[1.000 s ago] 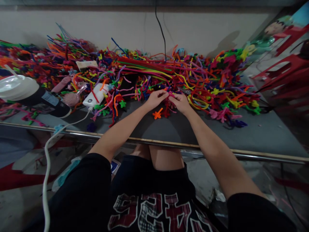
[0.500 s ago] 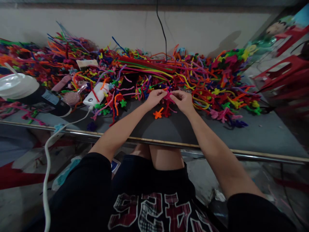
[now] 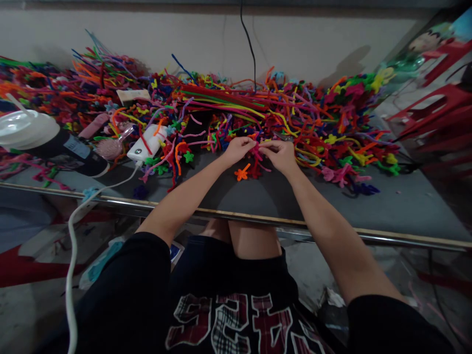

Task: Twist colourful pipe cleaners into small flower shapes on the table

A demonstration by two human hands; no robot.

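My left hand point(image 3: 239, 149) and my right hand point(image 3: 280, 155) meet over the dark table point(image 3: 387, 206), fingers pinched together on a pink pipe cleaner point(image 3: 258, 151) held between them. An orange pipe-cleaner flower point(image 3: 242, 173) lies on the table just below my hands, next to a red one point(image 3: 254, 172). A big heap of many-coloured pipe cleaners point(image 3: 221, 105) fills the back of the table, right behind my hands.
A white power bank point(image 3: 146, 143) with a white cable point(image 3: 73, 231) lies at the left, near a pink hairbrush point(image 3: 110, 147) and a black-and-white device point(image 3: 40, 137). Red plastic chairs point(image 3: 438, 113) stand at the right. A metal rail point(image 3: 258, 219) edges the table front.
My hands have stayed together at the same spot, with small finger movements twisting the pink pipe cleaner. My right hand has shifted slightly up and inward.
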